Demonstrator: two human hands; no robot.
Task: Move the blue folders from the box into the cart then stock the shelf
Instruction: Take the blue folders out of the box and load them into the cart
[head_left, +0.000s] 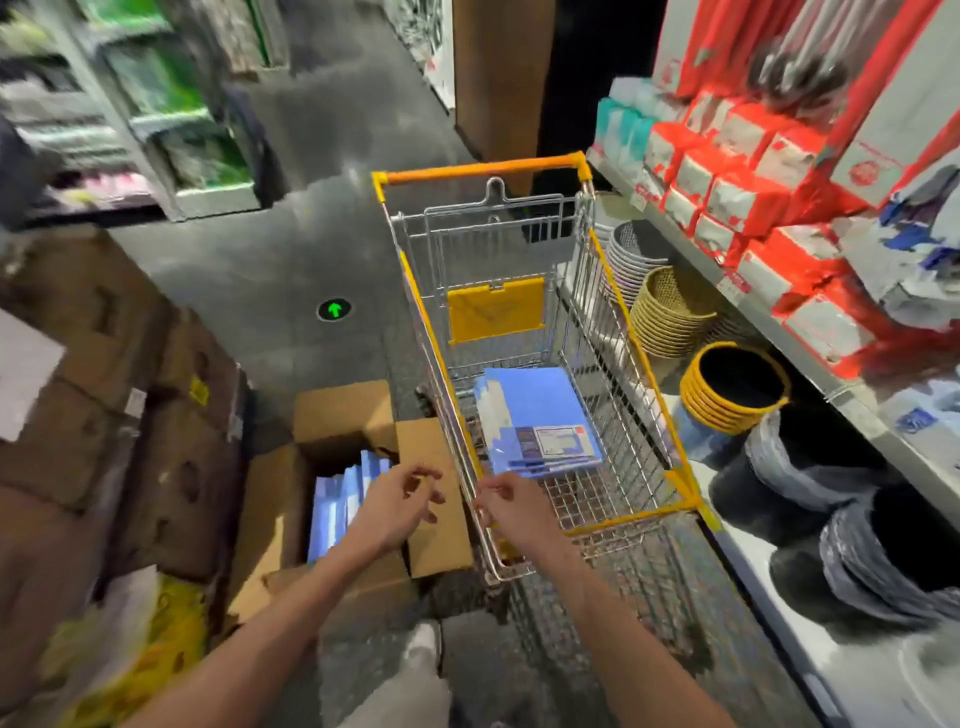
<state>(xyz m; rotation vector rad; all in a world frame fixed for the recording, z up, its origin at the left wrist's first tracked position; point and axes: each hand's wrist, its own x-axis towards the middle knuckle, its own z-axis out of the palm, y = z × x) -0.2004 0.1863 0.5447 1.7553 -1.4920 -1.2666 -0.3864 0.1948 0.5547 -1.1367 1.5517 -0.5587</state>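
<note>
A stack of blue folders (537, 421) lies flat on the floor of the wire cart (631, 358), which has yellow trim. Left of the cart stands an open cardboard box (280, 514) with more blue folders (340, 499) standing on edge inside. My left hand (397, 501) hovers over the box's right flap, fingers loosely curled, holding nothing. My right hand (506, 506) is at the cart's near left rim with its fingers loosely curled and empty; whether it touches the wire I cannot tell.
A shelf (810, 332) on the right carries red and white packs; stacked baskets (670, 312) and dark buckets (883, 561) stand below it. Brown cartons (104, 415) pile up on the left. The dark aisle floor (311, 249) runs ahead.
</note>
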